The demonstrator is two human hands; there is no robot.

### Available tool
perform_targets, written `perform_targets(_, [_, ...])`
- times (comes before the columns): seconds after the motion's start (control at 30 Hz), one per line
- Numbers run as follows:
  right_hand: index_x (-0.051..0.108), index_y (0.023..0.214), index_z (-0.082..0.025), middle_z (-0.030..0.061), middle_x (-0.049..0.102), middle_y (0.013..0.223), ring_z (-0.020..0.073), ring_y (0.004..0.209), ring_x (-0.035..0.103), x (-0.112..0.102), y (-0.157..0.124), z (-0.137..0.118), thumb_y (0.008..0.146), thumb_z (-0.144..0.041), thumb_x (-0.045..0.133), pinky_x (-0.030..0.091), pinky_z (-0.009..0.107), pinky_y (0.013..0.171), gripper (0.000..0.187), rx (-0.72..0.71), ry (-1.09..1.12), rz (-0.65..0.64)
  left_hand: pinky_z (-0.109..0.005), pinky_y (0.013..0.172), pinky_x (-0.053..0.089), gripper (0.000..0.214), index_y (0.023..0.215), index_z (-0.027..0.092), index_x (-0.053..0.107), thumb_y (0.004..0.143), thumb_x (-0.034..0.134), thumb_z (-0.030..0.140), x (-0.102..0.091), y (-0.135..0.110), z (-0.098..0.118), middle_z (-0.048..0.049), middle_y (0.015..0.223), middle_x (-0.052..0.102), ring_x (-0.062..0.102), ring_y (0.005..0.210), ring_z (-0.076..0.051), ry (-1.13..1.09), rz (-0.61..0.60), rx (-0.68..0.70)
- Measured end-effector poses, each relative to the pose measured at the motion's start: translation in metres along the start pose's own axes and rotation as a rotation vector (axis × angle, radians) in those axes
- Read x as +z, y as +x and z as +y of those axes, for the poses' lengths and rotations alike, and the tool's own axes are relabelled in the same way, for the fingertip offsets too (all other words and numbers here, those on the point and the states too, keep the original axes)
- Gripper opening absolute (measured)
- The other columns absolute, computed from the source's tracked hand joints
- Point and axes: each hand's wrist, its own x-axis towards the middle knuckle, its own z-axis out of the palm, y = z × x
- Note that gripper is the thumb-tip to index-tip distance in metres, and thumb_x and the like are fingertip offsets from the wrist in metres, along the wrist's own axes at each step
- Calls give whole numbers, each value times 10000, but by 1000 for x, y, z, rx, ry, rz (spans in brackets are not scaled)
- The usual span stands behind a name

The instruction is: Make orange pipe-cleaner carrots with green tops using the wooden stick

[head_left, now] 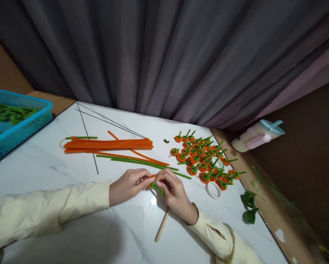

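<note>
Between my two hands is a small orange pipe-cleaner pumpkin point(152, 176) with a green stem strip hanging below it. My left hand point(130, 185) pinches its left side with thumb and forefinger. From the right, my right hand point(177, 192) closes thumb and fingers on the same piece; the fingers partly hide it. A wooden stick point(162, 226) lies on the table, its upper end beneath my right hand. Beyond my hands rest a bundle of orange pipe cleaners point(109, 144) and several loose green pipe cleaners point(142, 163).
Many finished orange-and-green pumpkins point(200, 157) cluster at the right, with a white tape ring point(207, 189) beside them. Dark green leaf loops point(249, 216) lie near the right edge. A tumbler point(256, 136) stands beyond. At left is a blue basket point(24, 126) holding green pieces. Thin dark wires point(87, 137) lie behind.
</note>
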Motion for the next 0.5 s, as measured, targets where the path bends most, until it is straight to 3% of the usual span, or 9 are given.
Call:
perform_targets(0.13, [526, 762, -171, 35, 520, 764, 144, 707, 482, 1, 0, 1, 860, -162, 445, 387, 259, 604, 127, 11, -24, 15, -202, 548, 342, 218, 778, 172, 498, 890, 411, 337, 0, -2, 1, 8, 664, 519, 456, 551, -96, 132, 61, 82])
perform_targets(0.33, [488, 782, -177, 42, 508, 784, 156, 744, 476, 6, -3, -2, 858, -130, 414, 395, 277, 639, 116, -27, -52, 35, -250, 498, 271, 215, 687, 169, 502, 877, 418, 222, 8, -5, 1, -11, 591, 532, 479, 540, -124, 720, 170, 498])
perform_targets(0.5, [459, 769, -184, 41, 500, 780, 161, 744, 458, 9, -5, -1, 843, -101, 405, 386, 286, 646, 124, 20, -94, 4, -255, 436, 248, 199, 700, 164, 456, 874, 362, 191, 12, -2, 2, 6, 525, 500, 464, 451, -141, 953, 253, 501])
